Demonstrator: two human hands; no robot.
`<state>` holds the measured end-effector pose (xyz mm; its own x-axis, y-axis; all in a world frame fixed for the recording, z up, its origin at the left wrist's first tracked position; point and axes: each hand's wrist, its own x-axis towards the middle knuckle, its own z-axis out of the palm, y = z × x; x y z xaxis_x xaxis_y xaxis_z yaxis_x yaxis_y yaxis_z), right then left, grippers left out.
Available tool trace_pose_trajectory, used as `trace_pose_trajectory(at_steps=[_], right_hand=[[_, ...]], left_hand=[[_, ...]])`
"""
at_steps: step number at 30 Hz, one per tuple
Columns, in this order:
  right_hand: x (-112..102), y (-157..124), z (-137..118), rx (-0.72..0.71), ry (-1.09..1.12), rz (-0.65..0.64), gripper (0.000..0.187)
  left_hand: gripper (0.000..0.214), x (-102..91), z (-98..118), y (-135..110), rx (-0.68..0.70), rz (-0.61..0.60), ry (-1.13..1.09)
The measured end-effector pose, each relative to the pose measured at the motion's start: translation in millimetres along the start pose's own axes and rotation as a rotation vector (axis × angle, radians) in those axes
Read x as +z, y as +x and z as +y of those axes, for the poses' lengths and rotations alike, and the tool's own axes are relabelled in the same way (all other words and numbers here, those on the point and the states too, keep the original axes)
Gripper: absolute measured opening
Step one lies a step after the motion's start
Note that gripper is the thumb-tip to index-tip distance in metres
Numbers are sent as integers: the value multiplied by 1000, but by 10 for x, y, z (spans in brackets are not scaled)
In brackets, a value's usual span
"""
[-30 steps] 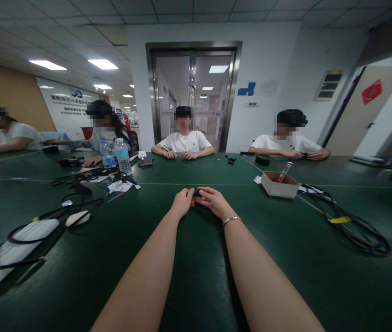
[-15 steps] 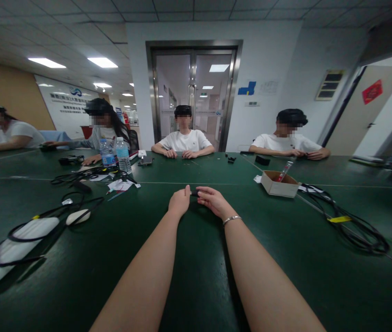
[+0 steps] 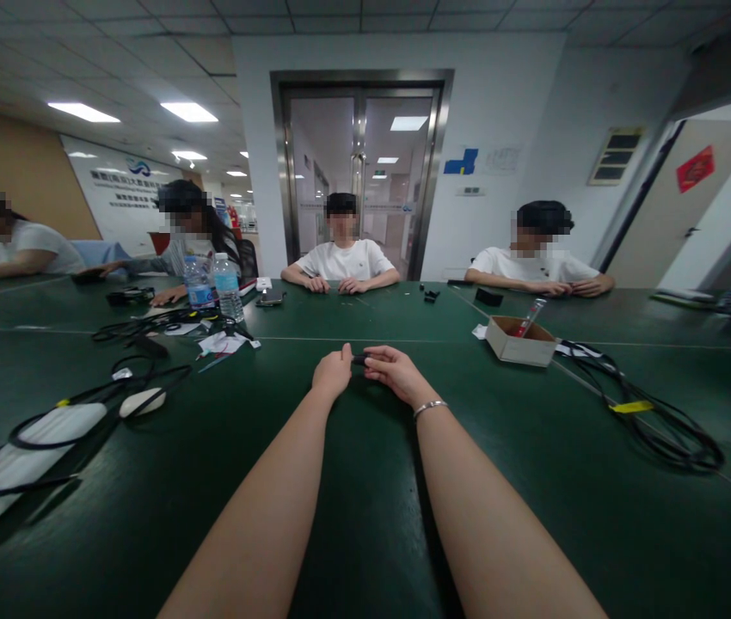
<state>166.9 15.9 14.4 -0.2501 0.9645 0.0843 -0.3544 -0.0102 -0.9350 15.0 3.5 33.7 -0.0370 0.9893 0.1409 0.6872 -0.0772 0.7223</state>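
Observation:
Both my forearms reach out over the dark green table (image 3: 365,516). My left hand (image 3: 333,372) and my right hand (image 3: 393,371) meet at the table's middle, fingers curled. Between their fingertips sits a small black part (image 3: 359,358), pinched from both sides; it is too small to name. A thin silver bracelet (image 3: 431,407) circles my right wrist.
A cardboard box (image 3: 520,340) with a red-tipped tool stands at right, beside coiled black cables (image 3: 655,417). At left lie more cables, a white pouch (image 3: 30,447), a white mouse-like object (image 3: 142,401) and two water bottles (image 3: 214,289). Several people sit along the far side.
My hands have lifted slightly and closed tighter on the small black part; my left thumb has risen. The view has tilted up a little.

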Motion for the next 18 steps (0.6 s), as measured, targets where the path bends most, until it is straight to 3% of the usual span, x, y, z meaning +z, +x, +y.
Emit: trace_pose_trajectory(at_steps=[7,14,18], right_hand=[[14,-6,3,-45,-38,-21,32],[32,22,13,-9,-3,108,17],[10,52,28,-30,20,176,19]], left_hand=[[57,35,-73,65,-51,-44,-97],[53,196,-249,146,94,-44,-163],[35,250,-260,159,153,-50,-312]])
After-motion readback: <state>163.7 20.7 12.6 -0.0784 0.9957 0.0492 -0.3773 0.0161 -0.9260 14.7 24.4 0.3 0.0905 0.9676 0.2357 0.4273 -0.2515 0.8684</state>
